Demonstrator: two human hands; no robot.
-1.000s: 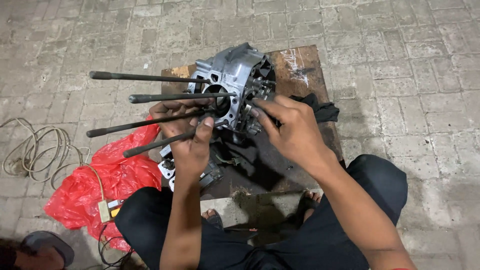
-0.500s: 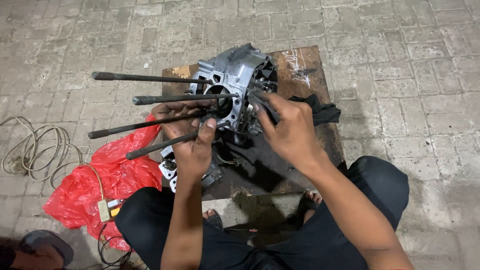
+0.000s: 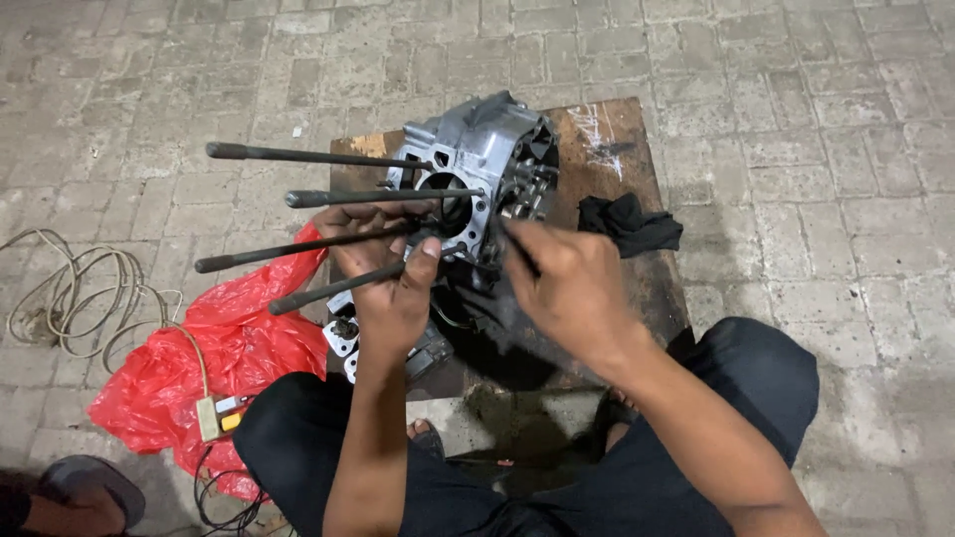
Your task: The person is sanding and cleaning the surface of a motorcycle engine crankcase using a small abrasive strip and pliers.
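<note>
Engine crankcase [image 3: 477, 164] on its side on a wooden board [image 3: 607, 134], held and worked on by two bare hands.

Four long studs [image 3: 298, 156] project leftward from the cylinder seat. Left hand [image 3: 393, 283] steadies the casting at the bore, fingers [image 3: 428, 254] curled loosely about the lower studs and touching them, not clenched. Right hand [image 3: 572, 288] is closed round a thin dark tool [image 3: 519, 251] whose tip meets the open side of the case; how tightly it grips cannot be told. Judged good practice: brace the case firmly against the board, keep the tool in line with its seat, and avoid levering on the studs. Nearby: black rag [image 3: 632, 224], red plastic bag [image 3: 199, 358], coiled cable [image 3: 70, 293] on the paving.
</note>
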